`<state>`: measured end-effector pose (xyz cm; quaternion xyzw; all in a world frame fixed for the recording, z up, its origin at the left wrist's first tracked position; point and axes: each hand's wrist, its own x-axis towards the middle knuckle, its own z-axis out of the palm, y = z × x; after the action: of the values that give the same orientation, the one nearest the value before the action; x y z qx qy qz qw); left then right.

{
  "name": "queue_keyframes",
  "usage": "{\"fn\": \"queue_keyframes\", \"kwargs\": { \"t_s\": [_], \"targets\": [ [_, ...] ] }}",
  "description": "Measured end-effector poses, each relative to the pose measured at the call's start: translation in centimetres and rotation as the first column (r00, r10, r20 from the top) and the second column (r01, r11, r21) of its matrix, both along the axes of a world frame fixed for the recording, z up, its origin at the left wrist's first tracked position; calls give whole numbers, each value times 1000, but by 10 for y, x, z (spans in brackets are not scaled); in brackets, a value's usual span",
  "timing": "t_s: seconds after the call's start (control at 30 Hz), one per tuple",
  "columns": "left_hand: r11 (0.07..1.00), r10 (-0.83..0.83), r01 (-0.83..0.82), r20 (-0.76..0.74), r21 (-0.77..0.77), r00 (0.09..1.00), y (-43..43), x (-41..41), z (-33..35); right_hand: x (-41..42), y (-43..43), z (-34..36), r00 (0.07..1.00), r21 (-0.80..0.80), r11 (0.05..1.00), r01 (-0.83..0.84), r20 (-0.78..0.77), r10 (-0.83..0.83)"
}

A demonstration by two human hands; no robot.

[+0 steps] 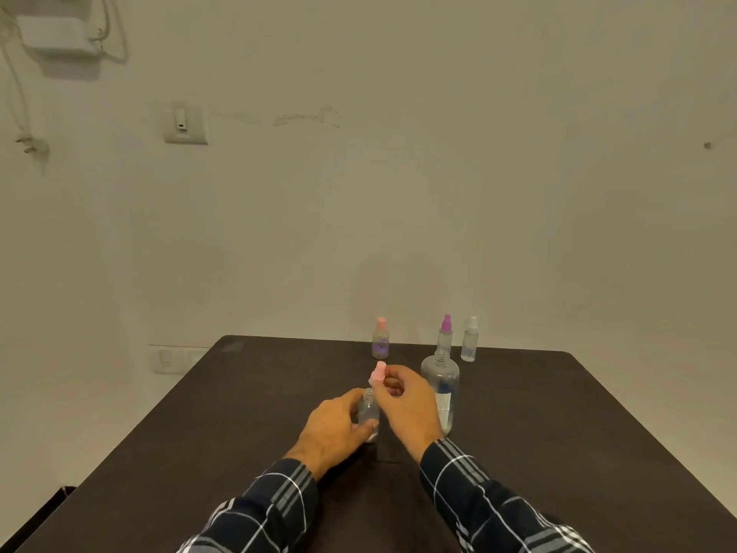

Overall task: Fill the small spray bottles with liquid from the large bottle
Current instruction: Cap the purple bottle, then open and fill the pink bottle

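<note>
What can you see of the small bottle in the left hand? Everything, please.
The small bottle is clear and plastic-looking, with a threaded neck that is open, no cap on it. It stands upright on the dark table, near the middle, just left of the large bottle. The left hand grips its body from the left. The right hand pinches a pink spray cap just above the neck. Fill level cannot be told.

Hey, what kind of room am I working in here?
Probably a plain room in a home or office: a dark table by a bare wall, a wall switch, and a white adapter with dangling cables.
</note>
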<state>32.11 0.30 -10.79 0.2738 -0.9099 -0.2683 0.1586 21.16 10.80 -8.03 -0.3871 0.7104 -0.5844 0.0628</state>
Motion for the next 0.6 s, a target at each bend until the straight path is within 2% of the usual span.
{"fn": "queue_keyframes", "kwargs": {
  "t_s": [0.27, 0.4, 0.5, 0.6],
  "targets": [
    [999, -5, 6, -19, 33, 1000, -2, 0, -3, -6, -3, -7, 979, 239, 971, -29, -191, 76],
    [999, -12, 14, -35, 46, 999, -3, 0, -5, -7, -8, 1, 957, 328, 944, 26, -280, 71],
    [998, -11, 13, -41, 58, 999, -3, 0, -5, -8, -12, 3, 957, 408, 912, 45, -278, 78],
    [997, 4, 0, -49, 77, 999, -1, 1, -2, -7, -9, 3, 977, 447, 894, -4, -188, 98]
  ]
}}
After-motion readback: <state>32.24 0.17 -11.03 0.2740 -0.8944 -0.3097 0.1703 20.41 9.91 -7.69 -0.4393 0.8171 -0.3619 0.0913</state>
